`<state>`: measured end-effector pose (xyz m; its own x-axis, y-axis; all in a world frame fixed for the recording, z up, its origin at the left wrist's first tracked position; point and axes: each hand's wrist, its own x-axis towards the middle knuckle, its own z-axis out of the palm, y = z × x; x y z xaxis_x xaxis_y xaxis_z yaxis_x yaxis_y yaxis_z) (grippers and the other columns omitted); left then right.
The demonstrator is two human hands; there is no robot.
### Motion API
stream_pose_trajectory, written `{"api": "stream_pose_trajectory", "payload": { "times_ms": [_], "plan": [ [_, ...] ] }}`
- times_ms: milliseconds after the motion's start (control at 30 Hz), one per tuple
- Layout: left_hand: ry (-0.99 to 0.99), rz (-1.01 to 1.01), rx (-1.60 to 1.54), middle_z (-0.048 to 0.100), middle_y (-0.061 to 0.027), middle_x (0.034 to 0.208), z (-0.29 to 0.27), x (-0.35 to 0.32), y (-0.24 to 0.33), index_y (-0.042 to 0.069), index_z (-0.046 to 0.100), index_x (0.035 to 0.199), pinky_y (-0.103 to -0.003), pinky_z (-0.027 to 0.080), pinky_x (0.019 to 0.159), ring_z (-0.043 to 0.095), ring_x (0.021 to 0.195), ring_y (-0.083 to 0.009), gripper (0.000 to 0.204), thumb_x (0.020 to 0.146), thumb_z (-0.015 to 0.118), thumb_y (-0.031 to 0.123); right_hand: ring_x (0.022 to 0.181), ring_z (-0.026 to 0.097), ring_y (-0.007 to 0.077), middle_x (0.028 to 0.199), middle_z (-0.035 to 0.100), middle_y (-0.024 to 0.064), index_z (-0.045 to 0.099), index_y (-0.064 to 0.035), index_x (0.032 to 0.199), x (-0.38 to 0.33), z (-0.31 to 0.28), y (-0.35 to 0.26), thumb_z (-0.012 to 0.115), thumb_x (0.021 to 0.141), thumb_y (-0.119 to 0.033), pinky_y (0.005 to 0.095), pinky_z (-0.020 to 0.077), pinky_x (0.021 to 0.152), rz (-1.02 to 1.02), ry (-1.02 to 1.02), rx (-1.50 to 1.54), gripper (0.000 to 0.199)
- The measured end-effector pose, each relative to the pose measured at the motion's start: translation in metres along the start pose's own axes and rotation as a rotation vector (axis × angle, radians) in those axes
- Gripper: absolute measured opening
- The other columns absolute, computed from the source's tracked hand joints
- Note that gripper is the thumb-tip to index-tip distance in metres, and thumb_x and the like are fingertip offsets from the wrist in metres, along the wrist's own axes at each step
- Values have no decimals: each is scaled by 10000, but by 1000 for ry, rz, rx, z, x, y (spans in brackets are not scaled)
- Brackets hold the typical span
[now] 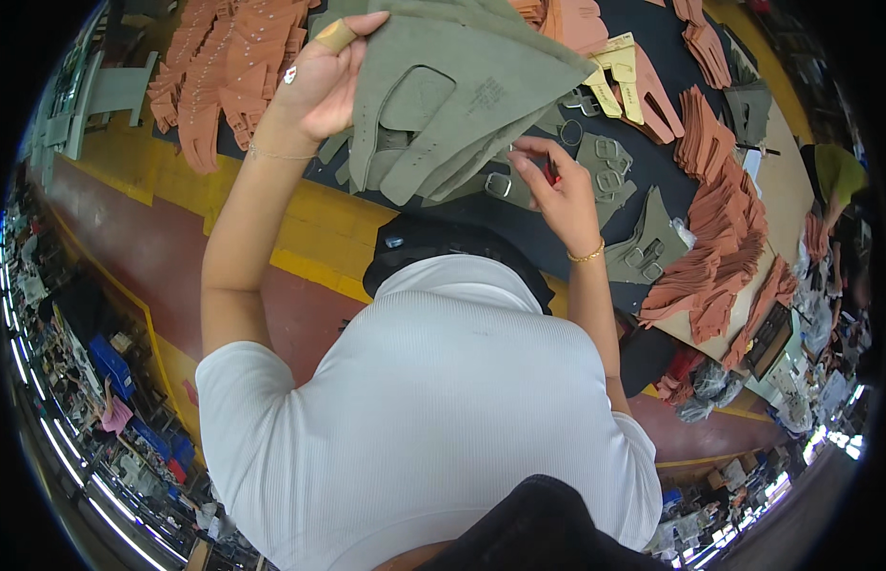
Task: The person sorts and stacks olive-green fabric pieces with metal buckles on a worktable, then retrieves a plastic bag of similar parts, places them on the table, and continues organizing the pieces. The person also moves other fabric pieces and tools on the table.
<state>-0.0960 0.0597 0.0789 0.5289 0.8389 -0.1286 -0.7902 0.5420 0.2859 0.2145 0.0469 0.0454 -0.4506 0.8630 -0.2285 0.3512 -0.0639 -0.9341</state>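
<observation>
My left hand [330, 90] holds up a stack of grey-green leather pieces [481, 105] by their left edge, over the table. The pieces have an oval cut-out, strap ends with punched holes, and a small stamped marking. A tan cover is wrapped around one digit of this hand. At the stack's lower right edge, my right hand [564, 195] is closed with its thumb and forefinger close together. Something small and red [551, 172] shows within its grip; its kind is mostly hidden. Just left of this hand, a metal buckle [498, 185] shows below the stack.
Stacks of orange-brown leather pieces [235, 71] lie at the far left, and more orange-brown pieces [719, 238] on the right. Yellow templates [622, 76] lie at the back. Grey-green pieces with buckles [649, 243] rest on the dark table mat [626, 293] at right.
</observation>
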Motion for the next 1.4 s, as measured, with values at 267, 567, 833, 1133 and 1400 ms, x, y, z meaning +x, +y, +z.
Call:
{"api": "stream_pose_trajectory", "payload": {
  "times_ms": [267,567,833,1133,1400],
  "plan": [
    [-67,4,-39,530,-183,1354,2,0,2,-32,414,1380,-416,449,1059,549,1228,-283,478,1029,348,285,568,497,20,853,700,26,660,-22,1088,-10,-3,-19,643,926,-180,190,426,490,15,88,184,227],
    [-136,-62,-84,503,-197,1378,16,3,-11,-49,368,1406,-433,437,1070,527,1255,-298,519,1035,312,310,611,434,17,1000,583,43,638,-16,1101,-6,-9,-46,721,868,-141,177,370,492,-217,485,261,277],
    [90,41,82,557,-169,1314,35,3,-27,-43,423,1367,-406,469,1030,573,1196,-260,503,1014,395,315,636,431,36,1143,574,63,597,-20,1209,11,-29,-104,852,730,-132,164,345,508,-745,776,-303,554],
    [176,102,269,486,-169,1389,47,6,-50,14,346,1432,-432,443,1061,515,1260,-263,552,1041,338,404,716,639,216,955,577,10,641,-140,1093,29,-9,-106,790,692,-357,320,512,567,-653,366,-712,480],
    [39,53,51,488,-151,1390,48,17,-52,24,341,1435,-415,441,1063,523,1248,-252,549,1046,319,411,673,599,161,940,586,21,601,-75,895,22,-10,-100,831,671,-179,290,473,540,-664,416,-643,338]
  ]
}}
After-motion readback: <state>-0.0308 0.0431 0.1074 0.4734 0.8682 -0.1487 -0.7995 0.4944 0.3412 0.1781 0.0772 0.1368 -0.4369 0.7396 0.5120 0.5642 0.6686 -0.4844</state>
